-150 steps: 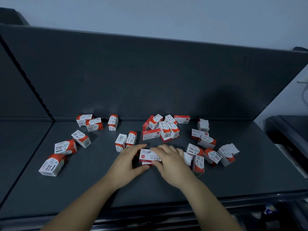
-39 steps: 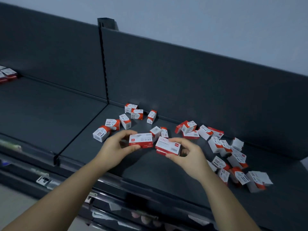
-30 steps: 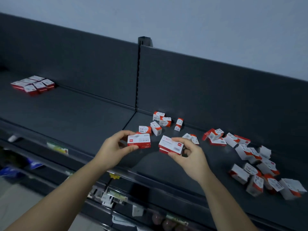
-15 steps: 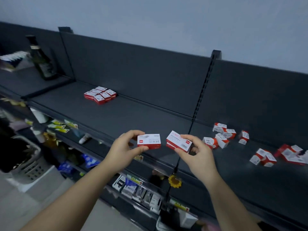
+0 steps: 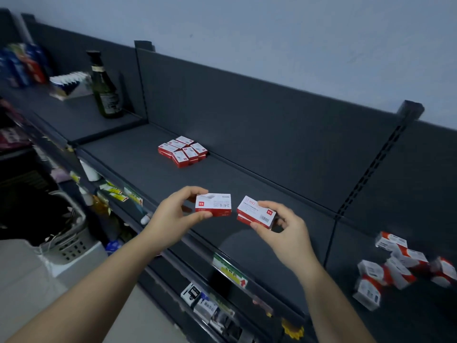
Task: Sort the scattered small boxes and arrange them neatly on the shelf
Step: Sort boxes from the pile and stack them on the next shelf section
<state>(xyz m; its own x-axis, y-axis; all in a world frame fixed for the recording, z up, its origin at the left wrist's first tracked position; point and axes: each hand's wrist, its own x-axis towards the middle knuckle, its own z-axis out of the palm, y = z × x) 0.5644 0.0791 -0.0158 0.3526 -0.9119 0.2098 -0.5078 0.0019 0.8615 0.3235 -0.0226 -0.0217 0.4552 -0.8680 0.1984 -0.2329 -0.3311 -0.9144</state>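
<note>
While thumb and fingertips pinch from opposite sides, each grip is clamped on its load: the left hand (image 5: 173, 219) holds one small red-and-white cardboard box (image 5: 214, 207), and the right hand (image 5: 284, 233) holds what looks like a stack of two similar boxes (image 5: 256, 215). Both hover over the front of the dark grey metal shelf (image 5: 148, 174). A tidy block of matching boxes (image 5: 184, 151) lies further back. The step probably goes best if each box is set flush against that block, one hand at a time. Scattered loose boxes (image 5: 395, 266) lie well apart, to the right.

body: person, two arms | left hand (image 5: 170, 217): bare | right hand (image 5: 286, 235): bare | forearms (image 5: 103, 280): bare to frame edge
</note>
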